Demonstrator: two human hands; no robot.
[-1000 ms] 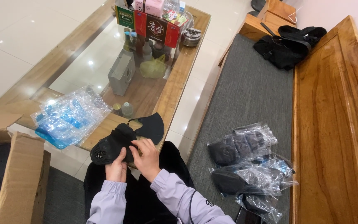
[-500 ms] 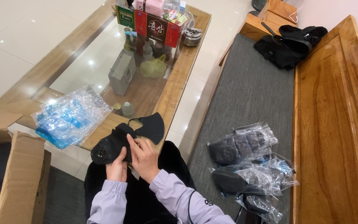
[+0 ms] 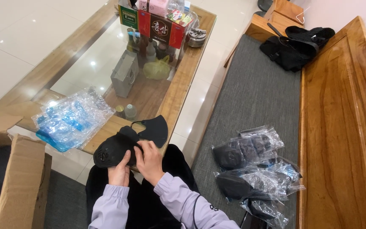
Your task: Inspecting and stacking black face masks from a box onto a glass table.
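Little has changed since the earlier frames: both hands stay on the black mask (image 3: 126, 142) over the lap, at the near edge of the table (image 3: 178, 89), with only the fingers shifted slightly. The left hand (image 3: 119, 171) grips the mask's lower edge from beneath, thumb up on its rounded shell. The right hand (image 3: 149, 160) lies over the middle, fingers curled and pressing the fabric.

At far left an open cardboard box (image 3: 15, 182) stands on the floor. On the glass-topped wooden table lies a heap of clear bags (image 3: 70, 118) with blue inside. Below the glass sit a grey carton (image 3: 124, 78) and a yellow-green bag (image 3: 156, 70); at the far end stands a red and green box (image 3: 155, 24). The floor is pale glossy tile. To the right, a wooden bench with a grey cushion (image 3: 259, 97) carries bagged masks (image 3: 250, 165) near the person and loose black masks (image 3: 295, 44) at the far end.
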